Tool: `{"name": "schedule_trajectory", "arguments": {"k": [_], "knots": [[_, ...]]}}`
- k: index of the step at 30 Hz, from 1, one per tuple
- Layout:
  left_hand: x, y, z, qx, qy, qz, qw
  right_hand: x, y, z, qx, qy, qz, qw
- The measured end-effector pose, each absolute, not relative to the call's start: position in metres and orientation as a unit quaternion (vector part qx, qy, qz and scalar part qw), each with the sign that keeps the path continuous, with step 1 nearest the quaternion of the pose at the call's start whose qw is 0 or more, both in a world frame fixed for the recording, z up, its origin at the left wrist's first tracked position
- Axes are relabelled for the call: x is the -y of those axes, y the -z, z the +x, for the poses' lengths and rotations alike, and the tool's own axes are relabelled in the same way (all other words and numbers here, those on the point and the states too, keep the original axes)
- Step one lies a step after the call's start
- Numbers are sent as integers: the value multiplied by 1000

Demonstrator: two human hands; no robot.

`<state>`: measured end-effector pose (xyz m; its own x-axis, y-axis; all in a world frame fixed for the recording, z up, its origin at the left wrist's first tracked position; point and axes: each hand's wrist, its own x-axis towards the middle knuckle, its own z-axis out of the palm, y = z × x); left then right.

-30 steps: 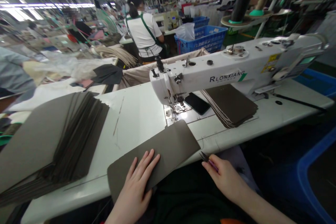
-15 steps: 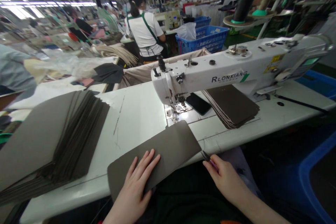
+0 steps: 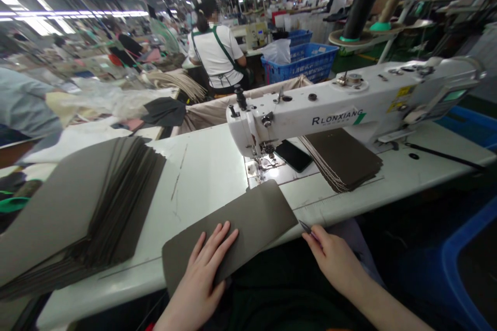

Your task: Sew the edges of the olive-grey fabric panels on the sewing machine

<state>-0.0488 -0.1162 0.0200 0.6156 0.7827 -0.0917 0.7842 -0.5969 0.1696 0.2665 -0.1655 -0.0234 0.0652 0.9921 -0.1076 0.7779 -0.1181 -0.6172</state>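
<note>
In front of the sewing machine (image 3: 337, 103), a brown-grey panel (image 3: 264, 212) is lying aslant on the pale surface (image 3: 202, 165), its far corner reaching close to the machine's presser foot and its near long edge overhanging the surface's front rim; of the two hands, the left hand (image 3: 204, 274) is pressing flat on the panel's near end, fingers slightly spread and gripping nothing; the right hand (image 3: 334, 253), in front of the sewing machine and just off the surface's rim, is pinching a small pointed tool (image 3: 305, 227), whose tip is sitting just beside the panel's right corner, though whether they are touching I cannot tell; left of the sewing machine, a tall stack of panels (image 3: 120, 212) is leaning in layers, with a broad strip of surface running between; under the machine's arm a black phone (image 3: 294, 155) is lying just beside a smaller stack (image 3: 341, 158), whose front edge is stopping short of the rim, leaving a narrow margin of surface.
</note>
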Motion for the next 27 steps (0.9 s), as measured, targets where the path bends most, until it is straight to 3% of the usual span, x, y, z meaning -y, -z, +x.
{"name": "schedule_trajectory", "arguments": {"k": [8,14,18,27], "knots": [[109,-30,-56,-408,14,908,94,147,-7,284,658,-306,-614,310],[105,-84,-53,-381,0,912,153,123,-35,280,673,-380,-530,349],[103,-110,-72,-455,-33,871,183,121,-62,292,618,-452,-524,372],[110,-111,-97,-601,-142,663,423,125,-77,319,458,-623,-509,379]]}}
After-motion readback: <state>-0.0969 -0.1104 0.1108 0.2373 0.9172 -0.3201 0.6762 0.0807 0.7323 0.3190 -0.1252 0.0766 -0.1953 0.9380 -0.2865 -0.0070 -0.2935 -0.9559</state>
